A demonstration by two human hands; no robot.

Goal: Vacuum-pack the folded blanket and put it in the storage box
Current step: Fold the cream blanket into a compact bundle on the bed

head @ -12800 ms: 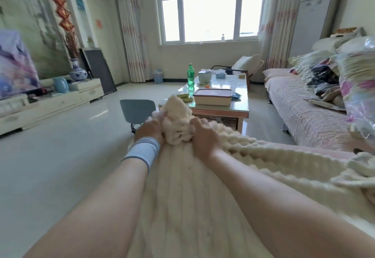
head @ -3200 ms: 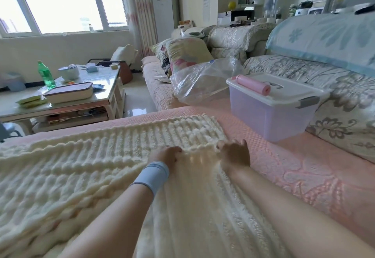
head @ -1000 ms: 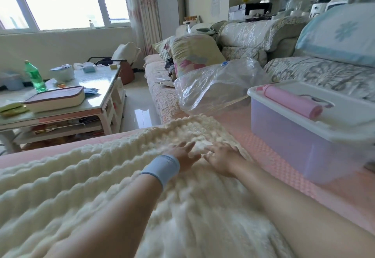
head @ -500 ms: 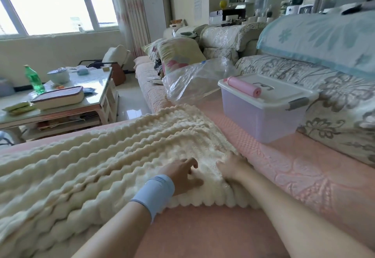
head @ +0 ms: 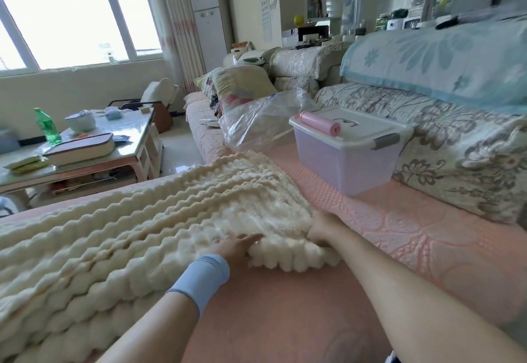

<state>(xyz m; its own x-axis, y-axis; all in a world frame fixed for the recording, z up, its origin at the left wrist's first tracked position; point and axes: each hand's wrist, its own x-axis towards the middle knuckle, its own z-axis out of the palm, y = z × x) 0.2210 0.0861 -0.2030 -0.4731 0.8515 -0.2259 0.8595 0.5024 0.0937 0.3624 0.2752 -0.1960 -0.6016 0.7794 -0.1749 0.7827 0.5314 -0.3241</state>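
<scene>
A cream bubble-textured blanket point(head: 148, 237) lies folded into a long strip across the pink sofa seat point(head: 399, 231). My left hand point(head: 235, 248), with a blue wristband, rests flat on the blanket's near right corner, fingers stretched out. My right hand point(head: 320, 230) is at the blanket's right end, fingers buried in its edge and gripping it. The storage box point(head: 348, 168), pale purple with a shut white lid, stands on the seat behind the blanket's end. A crumpled clear plastic bag point(head: 256, 126) lies to the left of the box.
A pink roll point(head: 320, 123) lies on the box lid. Floral sofa cushions point(head: 456, 151) rise to the right, and pillows point(head: 239, 86) are piled beyond the bag. A coffee table point(head: 125, 148) with a green bottle point(head: 47, 127) and a case stands left of the sofa.
Both hands have slid from the middle of the blanket's end to its near right corner. My right hand now grips the end edge, and the view has pulled back slightly.
</scene>
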